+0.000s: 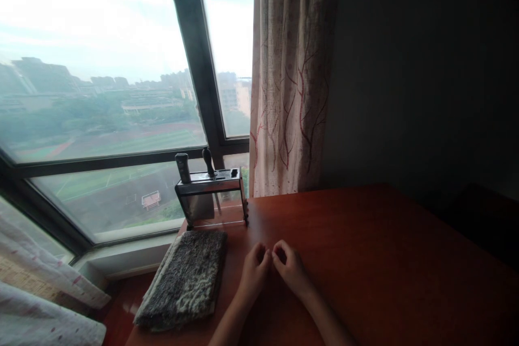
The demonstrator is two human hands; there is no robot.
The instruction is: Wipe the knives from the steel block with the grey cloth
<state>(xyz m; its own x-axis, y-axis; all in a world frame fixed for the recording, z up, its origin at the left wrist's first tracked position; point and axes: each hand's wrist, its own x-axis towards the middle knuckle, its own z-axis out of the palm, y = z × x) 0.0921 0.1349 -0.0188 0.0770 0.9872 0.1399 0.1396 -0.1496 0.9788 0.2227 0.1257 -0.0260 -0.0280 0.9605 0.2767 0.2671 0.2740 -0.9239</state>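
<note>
My left hand (255,264) rests over the brown table (365,259), its fingers curled in and closed toward the thumb. Just beside it my right hand (290,265) is curled in the same way, thumb and fingers bent into a small loop. The two hands nearly meet at the thumbs, and I see no object in either. A folded grey shaggy mat (188,275) lies left of my left hand. Behind that mat stands a metal knife block (208,179) with clear sides, with two black handles sticking up from its top.
A large window (101,157) with dark frames runs along the left and back. One patterned curtain (287,81) hangs behind the table, another curtain (44,286) at the lower left. The dark wall (405,75) is on the right.
</note>
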